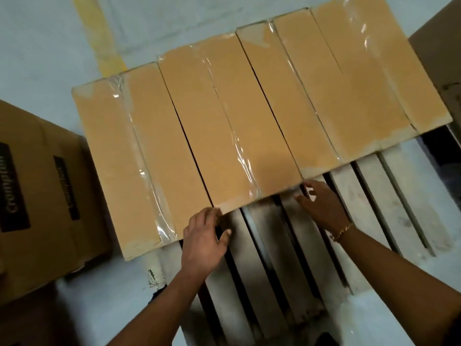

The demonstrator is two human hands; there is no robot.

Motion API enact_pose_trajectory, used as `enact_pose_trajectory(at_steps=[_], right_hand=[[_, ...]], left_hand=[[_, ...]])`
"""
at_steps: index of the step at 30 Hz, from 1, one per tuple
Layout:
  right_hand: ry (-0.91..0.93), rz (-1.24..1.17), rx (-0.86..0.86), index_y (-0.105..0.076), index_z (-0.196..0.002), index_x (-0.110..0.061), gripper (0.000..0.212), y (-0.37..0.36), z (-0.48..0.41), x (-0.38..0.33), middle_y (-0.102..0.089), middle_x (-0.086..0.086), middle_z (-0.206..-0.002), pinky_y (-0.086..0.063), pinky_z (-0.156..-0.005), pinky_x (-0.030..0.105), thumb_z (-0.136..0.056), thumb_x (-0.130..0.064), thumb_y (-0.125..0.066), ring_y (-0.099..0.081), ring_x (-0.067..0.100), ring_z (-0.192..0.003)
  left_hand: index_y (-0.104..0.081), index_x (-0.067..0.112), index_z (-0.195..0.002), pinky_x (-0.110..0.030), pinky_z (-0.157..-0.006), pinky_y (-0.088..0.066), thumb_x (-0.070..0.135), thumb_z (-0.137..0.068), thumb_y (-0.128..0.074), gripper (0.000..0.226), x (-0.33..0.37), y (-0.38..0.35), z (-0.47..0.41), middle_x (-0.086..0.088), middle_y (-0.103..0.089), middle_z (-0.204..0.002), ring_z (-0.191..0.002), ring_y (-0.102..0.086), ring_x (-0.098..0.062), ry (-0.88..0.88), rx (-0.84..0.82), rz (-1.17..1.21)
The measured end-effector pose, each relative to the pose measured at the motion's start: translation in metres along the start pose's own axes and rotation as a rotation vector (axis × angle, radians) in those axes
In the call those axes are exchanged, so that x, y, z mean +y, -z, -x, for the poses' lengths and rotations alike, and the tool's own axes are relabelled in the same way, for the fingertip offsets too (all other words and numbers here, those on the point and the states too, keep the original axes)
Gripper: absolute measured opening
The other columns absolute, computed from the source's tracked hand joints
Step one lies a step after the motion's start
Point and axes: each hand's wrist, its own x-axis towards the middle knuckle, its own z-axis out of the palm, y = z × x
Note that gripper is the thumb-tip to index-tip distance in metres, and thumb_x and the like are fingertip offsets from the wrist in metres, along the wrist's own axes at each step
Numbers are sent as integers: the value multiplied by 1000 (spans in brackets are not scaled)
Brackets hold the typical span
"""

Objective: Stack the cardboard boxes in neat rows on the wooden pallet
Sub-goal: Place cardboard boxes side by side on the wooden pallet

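Row of long cardboard boxes [249, 101] sits side by side on the wooden pallet [374, 196], long sides touching or nearly so, and clear tape runs down each lid seam. Near ends are staggered: the leftmost box [119, 158] comes closest to the person and each one to the right sits further back. The far-right end of the row is hard to split into single boxes. Bare pallet slats show in front of the row, with dark gaps between them. Both hands are at the near end of the second box [224, 136]. The left hand [204, 236] is at its near left corner, right by the gap to the leftmost box. Its fingers are bent at the knuckles against the end face with the tips hidden and the thumb sticking out free, so I can't tell if it grips or just pushes. The right hand [321, 206] is at the near right corner with fingers spread and fairly straight. Its tips are at the box edge and nothing is clasped. There's a gold bracelet [341, 232] on that wrist. Off the pallet, a larger brown printed carton [37, 196] stands on the grey floor [37, 46] to the left, close to the leftmost box. Another carton [436, 46] is cut off by the right edge. A yellow floor stripe [104, 41] runs beyond the row's left end.
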Motion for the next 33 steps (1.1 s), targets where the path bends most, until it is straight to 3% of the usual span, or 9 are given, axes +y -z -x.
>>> enact_pose_trajectory(at_steps=[2,5,7,9,15,19,24,33], right_hand=[[115,143,48,-59,-130,-11,54,-6,-15,-1,-56,12,-133,-50,-97,49,-84,-30,-79,-55,34,-121],[337,451,19,-49,-141,-13,84,-14,-41,4,-44,15,-150,-48,-99,61,-74,-53,-81,-45,38,-134],[440,577,-13,-39,-150,-13,104,-16,-57,11,-33,17,-159,-40,-105,61,-71,-68,-76,-36,38,-143],[460,642,-33,-35,-154,-12,110,-14,-66,16,-29,17,-162,-36,-108,60,-70,-73,-72,-31,39,-147],[547,751,-9,-45,-149,-10,102,-8,-66,30,-39,19,-157,-43,-100,57,-65,-49,-87,-42,41,-140],[540,739,-16,-44,-149,-12,98,-10,-65,27,-38,17,-158,-43,-101,54,-67,-47,-85,-41,39,-142],[546,726,16,-45,-146,-13,79,-7,-68,26,-42,16,-155,-45,-98,55,-76,-31,-76,-43,39,-139],[585,764,88,-53,-141,-14,65,-7,-74,27,-50,15,-149,-48,-92,54,-82,-28,-76,-51,37,-131]], left_hand=[[-39,22,-154,-44,-111,-36,50,-94,-61,70,-9,3,-14,-1,-40,-156,-141,-36,-24,-25,16,-57],[-28,20,-159,-48,-118,-29,63,-90,-52,84,-20,-1,-38,-5,-28,-165,-150,-27,-28,-63,27,-194],[-18,18,-163,-51,-123,-21,72,-88,-48,97,-22,-6,-49,-7,-18,-169,-155,-17,-30,-45,55,-270],[-5,19,-165,-53,-126,-12,79,-87,-47,107,-23,-12,-57,-8,-4,-172,-158,-5,-31,0,25,-315],[10,18,-164,-54,-128,-7,75,-92,-45,106,-26,-23,-58,-11,15,-171,-158,11,-34,29,-34,-370],[0,14,-165,-57,-126,-12,74,-91,-47,106,-30,-24,-58,-15,6,-172,-158,3,-37,7,23,-411],[1,14,-164,-59,-124,-15,74,-91,-48,106,-28,-25,-62,-15,7,-172,-158,3,-36,26,13,-406],[-15,19,-163,-57,-123,-21,73,-90,-52,98,-31,-25,-64,-11,-5,-172,-158,-6,-33,25,71,-363]])
